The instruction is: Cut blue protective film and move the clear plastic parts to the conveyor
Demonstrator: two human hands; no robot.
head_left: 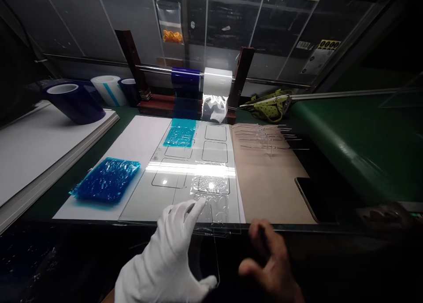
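My left hand [178, 245], in a white glove, grips a thin clear plate [203, 254] by its edges between thumb and fingers. The plate is hard to see against the dark table front. Bare and slightly blurred, my right hand [272, 267] is to the right of it, thumb and fingers apart with nothing between them. Beyond both hands lies a clear glass sheet [139, 206] with black rounded outlines drawn on it. Wrinkled clear film [214, 201] rests on its near right part, and a piece of light blue film [180, 133] on its far part.
A stack of blue film pieces [107, 179] lies at left. At the back, a stand holds a blue film roll [185, 78] and a clear film roll [218, 78]. Thin clear-and-white sticks [264, 135] and a phone [310, 197] lie at right. Another blue roll [74, 102] stands on white boards [33, 144].
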